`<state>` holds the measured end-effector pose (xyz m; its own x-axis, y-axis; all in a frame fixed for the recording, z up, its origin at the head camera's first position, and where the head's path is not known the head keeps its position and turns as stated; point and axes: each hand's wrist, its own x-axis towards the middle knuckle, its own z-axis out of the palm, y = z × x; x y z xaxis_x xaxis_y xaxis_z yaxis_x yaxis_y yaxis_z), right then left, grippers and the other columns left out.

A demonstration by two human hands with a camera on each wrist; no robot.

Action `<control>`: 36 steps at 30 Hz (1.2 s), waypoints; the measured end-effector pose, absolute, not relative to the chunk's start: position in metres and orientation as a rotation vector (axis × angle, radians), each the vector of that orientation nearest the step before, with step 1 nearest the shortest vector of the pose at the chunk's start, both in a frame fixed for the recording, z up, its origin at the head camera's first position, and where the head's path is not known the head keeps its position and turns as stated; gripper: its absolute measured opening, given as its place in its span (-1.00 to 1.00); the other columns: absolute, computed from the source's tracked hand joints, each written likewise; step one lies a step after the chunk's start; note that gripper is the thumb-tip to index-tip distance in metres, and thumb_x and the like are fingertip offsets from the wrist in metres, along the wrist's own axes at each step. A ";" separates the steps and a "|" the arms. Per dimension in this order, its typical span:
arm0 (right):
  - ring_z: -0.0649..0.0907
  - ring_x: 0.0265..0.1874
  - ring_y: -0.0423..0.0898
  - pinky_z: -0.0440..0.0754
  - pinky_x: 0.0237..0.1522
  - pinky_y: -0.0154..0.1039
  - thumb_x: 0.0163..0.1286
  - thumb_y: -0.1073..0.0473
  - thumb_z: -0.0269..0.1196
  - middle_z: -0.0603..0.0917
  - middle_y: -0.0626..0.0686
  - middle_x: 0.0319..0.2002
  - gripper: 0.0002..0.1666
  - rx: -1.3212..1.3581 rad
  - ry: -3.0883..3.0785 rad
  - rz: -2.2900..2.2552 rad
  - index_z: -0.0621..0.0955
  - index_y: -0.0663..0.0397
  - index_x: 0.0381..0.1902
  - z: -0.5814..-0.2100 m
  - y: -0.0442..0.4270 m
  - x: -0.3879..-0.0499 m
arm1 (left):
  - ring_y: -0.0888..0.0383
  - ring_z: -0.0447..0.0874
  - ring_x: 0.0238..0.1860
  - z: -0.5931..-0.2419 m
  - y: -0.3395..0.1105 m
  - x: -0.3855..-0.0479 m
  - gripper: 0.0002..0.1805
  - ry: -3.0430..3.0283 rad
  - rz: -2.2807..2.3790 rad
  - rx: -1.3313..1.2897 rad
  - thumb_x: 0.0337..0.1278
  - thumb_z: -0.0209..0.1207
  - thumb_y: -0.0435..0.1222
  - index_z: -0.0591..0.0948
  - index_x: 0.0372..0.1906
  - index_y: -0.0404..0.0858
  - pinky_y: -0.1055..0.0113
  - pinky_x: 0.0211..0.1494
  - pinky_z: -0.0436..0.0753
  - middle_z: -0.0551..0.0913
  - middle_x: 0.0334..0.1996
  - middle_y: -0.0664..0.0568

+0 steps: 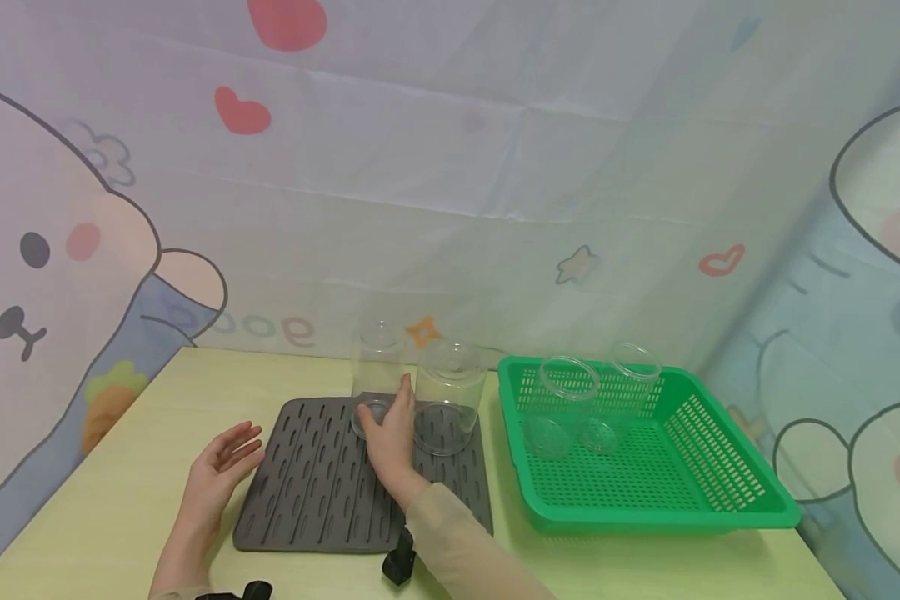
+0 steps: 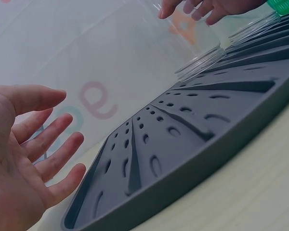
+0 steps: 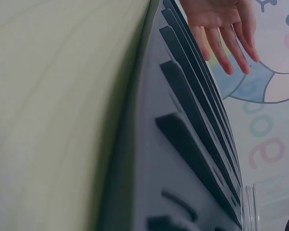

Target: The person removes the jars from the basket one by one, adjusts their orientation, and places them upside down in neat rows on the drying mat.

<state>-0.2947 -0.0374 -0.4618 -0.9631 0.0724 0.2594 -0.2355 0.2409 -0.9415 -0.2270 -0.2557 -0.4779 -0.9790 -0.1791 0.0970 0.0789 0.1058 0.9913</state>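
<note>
My right hand [image 1: 390,437] was spread at the clear tumbler [image 1: 378,362] mid-frame, which seemed to want gentle, level handling, my left hand [image 1: 221,458] splayed lower left.

We saw soft, even light in the head view, faint shading on the backdrop [image 1: 435,167], dimmer wrist views, a blurred table [image 3: 53,115] in the right one, pale glints on clear jars [image 1: 451,397].
</note>
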 end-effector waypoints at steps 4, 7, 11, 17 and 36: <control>0.09 0.50 0.23 0.21 0.43 0.25 0.42 0.09 0.22 -0.01 0.25 0.53 -0.01 0.159 -2.254 1.782 -0.09 0.19 0.55 -0.463 -0.036 -0.294 | 0.70 0.47 -0.09 -0.478 -0.254 -0.227 -0.28 -2.166 -1.986 0.091 0.34 0.17 -0.32 0.13 0.44 -0.47 0.76 -0.05 0.53 0.45 -0.15 0.70; 0.10 0.50 0.24 0.21 0.43 0.26 0.42 0.10 0.22 0.01 0.26 0.52 -0.02 0.158 -2.245 1.764 -0.08 0.21 0.55 -0.465 -0.036 -0.293 | 0.70 0.47 -0.09 -0.478 -0.253 -0.227 -0.29 -2.170 -1.987 0.093 0.34 0.17 -0.31 0.13 0.44 -0.47 0.76 -0.05 0.53 0.44 -0.15 0.70; 0.08 0.51 0.23 0.19 0.45 0.23 0.41 0.13 0.23 0.01 0.26 0.53 -0.02 0.135 -2.235 1.776 -0.07 0.21 0.55 -0.466 -0.037 -0.288 | 0.70 0.46 -0.10 -0.478 -0.253 -0.227 -0.29 -2.180 -1.993 0.103 0.34 0.16 -0.32 0.12 0.45 -0.46 0.76 -0.05 0.52 0.43 -0.16 0.70; 0.09 0.50 0.26 0.18 0.45 0.24 0.39 0.15 0.24 -0.01 0.30 0.52 -0.01 0.108 -2.252 1.768 -0.07 0.25 0.54 -0.467 -0.037 -0.277 | 0.71 0.46 -0.10 -0.479 -0.254 -0.226 -0.28 -2.184 -2.002 0.108 0.35 0.16 -0.32 0.12 0.46 -0.45 0.76 -0.06 0.53 0.43 -0.16 0.70; 0.14 0.48 0.12 0.20 0.46 0.18 0.38 0.11 0.24 0.13 0.17 0.46 -0.10 0.454 -2.188 1.855 0.04 0.22 0.49 -0.426 0.000 -0.216 | 0.71 0.46 -0.10 -0.480 -0.255 -0.228 -0.27 -2.176 -2.003 0.091 0.34 0.17 -0.31 0.11 0.46 -0.45 0.76 -0.07 0.53 0.43 -0.16 0.72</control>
<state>-0.2162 -0.0002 -0.4259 -0.9238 -0.0826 0.3738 -0.3822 0.1471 -0.9123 -0.2281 -0.2549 -0.4803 -0.9815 -0.1679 0.0920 0.0777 0.0895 0.9929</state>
